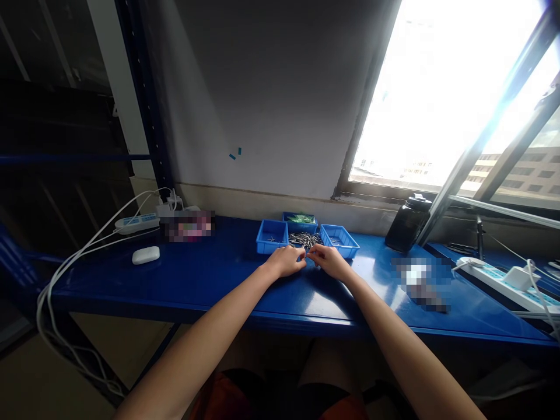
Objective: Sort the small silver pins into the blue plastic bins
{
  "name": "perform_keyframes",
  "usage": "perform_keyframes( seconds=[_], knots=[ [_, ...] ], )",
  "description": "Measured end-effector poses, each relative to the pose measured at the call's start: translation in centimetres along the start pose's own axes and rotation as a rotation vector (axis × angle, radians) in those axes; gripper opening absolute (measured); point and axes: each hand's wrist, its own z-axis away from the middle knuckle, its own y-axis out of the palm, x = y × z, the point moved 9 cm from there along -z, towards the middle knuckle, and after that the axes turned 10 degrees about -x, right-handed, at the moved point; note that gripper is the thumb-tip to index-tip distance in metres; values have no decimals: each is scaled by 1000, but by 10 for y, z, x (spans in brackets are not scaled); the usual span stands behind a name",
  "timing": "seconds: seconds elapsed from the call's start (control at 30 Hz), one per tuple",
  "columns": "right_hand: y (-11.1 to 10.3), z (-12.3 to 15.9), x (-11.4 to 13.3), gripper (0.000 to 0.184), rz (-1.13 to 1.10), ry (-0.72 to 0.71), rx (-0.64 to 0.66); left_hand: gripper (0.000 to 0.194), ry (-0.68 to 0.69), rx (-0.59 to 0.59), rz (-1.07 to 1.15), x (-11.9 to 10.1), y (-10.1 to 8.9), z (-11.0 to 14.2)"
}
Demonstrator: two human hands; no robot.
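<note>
A pile of small, thin metal pieces (305,240), screw-like but too small to name surely, lies between blue plastic bins. My left hand (286,261) rests at the pile's near edge, its fingers curled and pinched together. Close beside it, my right hand (329,260) has thumb and forefinger pressed together, the tips almost meeting those of the left. What sits between the fingertips is too small to make out. The left bin (266,245) and the right bin (342,249) each hold a few metal pieces. Green plastic material lies in the back bin (286,223).
A blue table (210,286) stands against the wall. On it are a white case (146,255), a power strip with cables (137,223), a black bottle (408,224) and a second power strip (503,283). Blurred patches cover items at left and right.
</note>
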Motion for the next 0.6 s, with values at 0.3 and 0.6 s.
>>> perform_keyframes(
  seconds=[0.3, 0.6],
  knots=[
    [4, -1, -9, 31, 33, 22, 27, 19, -24, -3, -6, 4, 1, 1],
    [8, 1, -8, 29, 41, -18, 72, 18, -20, 8, -46, 7, 4, 1]
  ],
)
